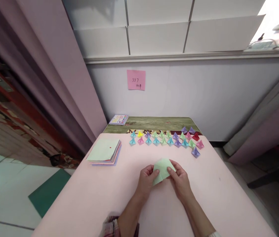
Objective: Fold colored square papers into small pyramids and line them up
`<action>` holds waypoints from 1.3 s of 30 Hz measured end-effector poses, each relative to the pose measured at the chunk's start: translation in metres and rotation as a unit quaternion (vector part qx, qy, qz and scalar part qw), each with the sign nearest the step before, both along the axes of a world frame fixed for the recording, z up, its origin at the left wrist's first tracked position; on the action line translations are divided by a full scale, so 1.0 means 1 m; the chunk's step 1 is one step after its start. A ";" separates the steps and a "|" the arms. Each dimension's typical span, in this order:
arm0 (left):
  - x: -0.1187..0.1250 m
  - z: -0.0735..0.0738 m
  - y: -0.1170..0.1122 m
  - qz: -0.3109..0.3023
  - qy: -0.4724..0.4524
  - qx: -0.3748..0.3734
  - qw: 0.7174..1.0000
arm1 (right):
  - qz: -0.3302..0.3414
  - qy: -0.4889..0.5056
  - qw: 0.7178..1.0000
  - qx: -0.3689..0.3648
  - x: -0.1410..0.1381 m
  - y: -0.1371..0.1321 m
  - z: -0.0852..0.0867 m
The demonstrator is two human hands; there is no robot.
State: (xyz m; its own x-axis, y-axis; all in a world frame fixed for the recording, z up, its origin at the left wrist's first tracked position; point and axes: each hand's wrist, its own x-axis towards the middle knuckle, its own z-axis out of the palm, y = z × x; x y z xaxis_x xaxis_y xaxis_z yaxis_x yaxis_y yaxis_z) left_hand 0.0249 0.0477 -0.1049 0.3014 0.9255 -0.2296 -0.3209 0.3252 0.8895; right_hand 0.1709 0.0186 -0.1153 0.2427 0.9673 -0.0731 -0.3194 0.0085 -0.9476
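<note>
A light green sheet of paper point(162, 169), partly folded, rests just above the pink table point(85, 197) between my two hands. My left hand point(146, 181) pinches its left edge with thumb and fingers closed. My right hand point(181, 181) pinches its right edge in the same way. Farther back lie several small folded paper shapes point(166, 140) in teal, pink, green, purple and red, set in two rows. A stack of coloured paper sheets point(104, 152) with a pale green one on top lies at the left of the table.
A small pack of coloured paper point(119, 119) sits on a green patterned mat point(154, 124) at the table's far end. A pink note point(136, 79) sticks to the white wall. Curtains hang at left and right. A dark green mat point(49, 191) lies on the floor.
</note>
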 end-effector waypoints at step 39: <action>-0.006 -0.002 0.002 -0.023 0.054 0.096 0.994 | 0.013 -0.119 0.993 -0.025 0.004 -0.006 -0.001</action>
State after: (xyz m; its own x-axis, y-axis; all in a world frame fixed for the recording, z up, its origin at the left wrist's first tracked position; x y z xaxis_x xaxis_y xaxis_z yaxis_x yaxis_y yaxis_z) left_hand 0.0186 0.0501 -0.1069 0.3273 0.9413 -0.0829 -0.2081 0.1573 0.9654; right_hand 0.1753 0.0126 -0.1166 0.2342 0.9701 -0.0642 -0.0865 -0.0449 -0.9952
